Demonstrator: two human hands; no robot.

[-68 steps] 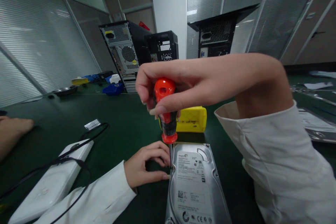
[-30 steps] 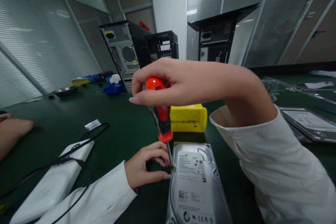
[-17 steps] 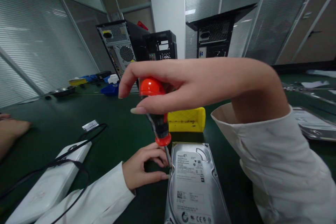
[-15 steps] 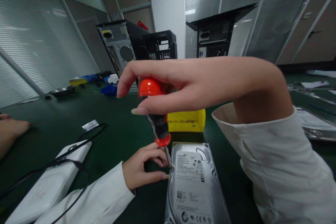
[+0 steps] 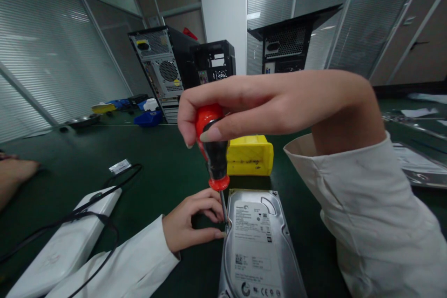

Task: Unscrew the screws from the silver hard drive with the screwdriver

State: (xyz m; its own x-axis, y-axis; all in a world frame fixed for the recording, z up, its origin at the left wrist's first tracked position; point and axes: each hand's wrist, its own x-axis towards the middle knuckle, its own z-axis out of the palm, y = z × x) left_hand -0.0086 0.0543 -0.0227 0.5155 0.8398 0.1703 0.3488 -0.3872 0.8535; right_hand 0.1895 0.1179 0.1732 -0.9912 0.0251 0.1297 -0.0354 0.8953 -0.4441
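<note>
A silver hard drive (image 5: 258,247) with a white label lies on the dark green table, nearest its front edge. My right hand (image 5: 265,104) is closed round the red and black handle of a screwdriver (image 5: 217,153). The shaft points down, nearly upright, and its tip meets the left edge of the drive. My left hand (image 5: 195,221) rests at the drive's left side, fingers bent and apart, with the thumb tip touching the edge beside the screwdriver tip. Whether its fingers hold anything small cannot be seen.
Behind the drive sits a yellow bin (image 5: 249,156). At the left are a white box (image 5: 66,247) with black cables and another person's hand (image 5: 19,170). Computer cases (image 5: 167,65) and a blue tray (image 5: 149,118) stand farther back. Another drive (image 5: 419,163) lies at right.
The screwdriver has become more upright, its handle moving right. My right fingers have curled closer round the handle. My left hand and the drive have stayed in place.
</note>
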